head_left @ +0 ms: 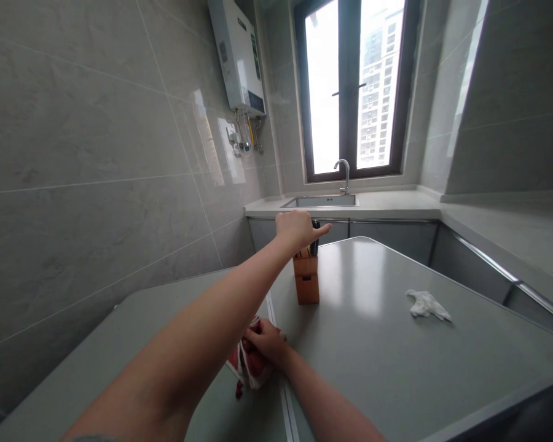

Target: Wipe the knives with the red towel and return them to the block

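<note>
Stretched out over the wooden knife block [307, 287], my left hand [297, 226] is closed at the top of it, its thumb pointing right. A black knife handle [314, 247] shows beside the palm; the fingers' exact hold is partly hidden. The block stands upright on the table. Closer to me, my right hand [268, 341] is closed on a bunched red cloth [255, 363] with white edging, which lies near the table's seam. A small dark red piece [239, 389] sticks out at the cloth's lower end. My left forearm covers part of the cloth.
A crumpled white tissue [427, 305] lies on the right of the grey-green table [359, 362]. Beyond the table are a counter [387, 199] with a sink [320, 201] and faucet [345, 175]. A tiled wall [96, 233] borders the left, with a water heater [239, 58] mounted on it.
</note>
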### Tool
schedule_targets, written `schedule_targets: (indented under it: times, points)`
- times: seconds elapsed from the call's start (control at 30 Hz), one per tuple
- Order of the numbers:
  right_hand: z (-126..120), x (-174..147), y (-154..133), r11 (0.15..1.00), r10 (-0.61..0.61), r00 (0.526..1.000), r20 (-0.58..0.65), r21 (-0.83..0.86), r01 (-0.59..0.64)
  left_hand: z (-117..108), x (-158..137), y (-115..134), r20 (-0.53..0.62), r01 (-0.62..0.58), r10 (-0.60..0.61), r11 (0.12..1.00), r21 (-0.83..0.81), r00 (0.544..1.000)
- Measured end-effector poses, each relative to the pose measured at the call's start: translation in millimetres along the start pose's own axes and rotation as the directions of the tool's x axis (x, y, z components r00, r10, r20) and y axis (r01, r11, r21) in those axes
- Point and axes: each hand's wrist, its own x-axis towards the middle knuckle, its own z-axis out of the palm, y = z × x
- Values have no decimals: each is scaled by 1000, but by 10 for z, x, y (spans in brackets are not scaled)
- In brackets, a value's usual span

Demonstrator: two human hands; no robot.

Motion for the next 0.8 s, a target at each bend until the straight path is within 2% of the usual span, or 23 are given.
schedule_targets:
  times: [0.2,0.33,0.47,0.6,0.7,0.8]
  points:
    - [25,22,68,986,-25,999,37,166,18,77,109,80,138,80,-84,996,38,987]
    - [36,38,97,981,-44,998,36,193,36,129,101,76,105,53,-59,997,56,993]
    - [31,54,125,986,-29,999,27,166,24,141,80,58,14,63,-63,998,28,998]
    - [28,53,124,984,-23,1000,6,175,21,78,121,57,-128,94,-101,994,-61,987]
    - [27,37,77,987,14,1000,-2,158,-14,-46,205,60,-245,80,-121,982,-172,962]
    - [24,10,3,993,11,1000,0,116,-11,-245,305,35,-386,51,-147,968,-247,911]
